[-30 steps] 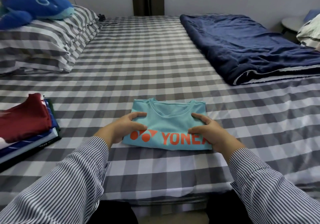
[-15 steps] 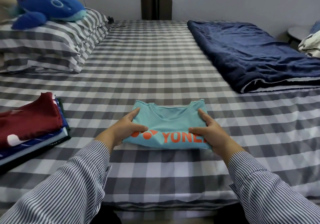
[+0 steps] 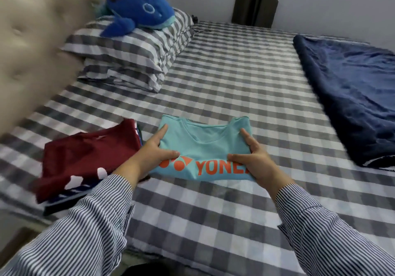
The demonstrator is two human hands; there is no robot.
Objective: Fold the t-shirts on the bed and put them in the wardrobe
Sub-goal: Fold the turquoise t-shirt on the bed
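Your right hand (image 3: 257,160) covers the last letters of the orange print on the folded teal t-shirt (image 3: 205,147), and the pile of folded shirts (image 3: 85,160) is blurred. Both your hands, left hand (image 3: 152,151) included, pinch the shirt's side edges, thumb on top. It sits just beside that pile on the bed (image 3: 235,79).

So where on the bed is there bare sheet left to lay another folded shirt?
Bare checked sheet runs between the pillows and the navy blanket, beyond the teal t-shirt. More lies near the bed's front edge, between the two sleeves. It is crowded at the left: the folded stack sits close beside the left hand; the right hand grips the shirt's other side.
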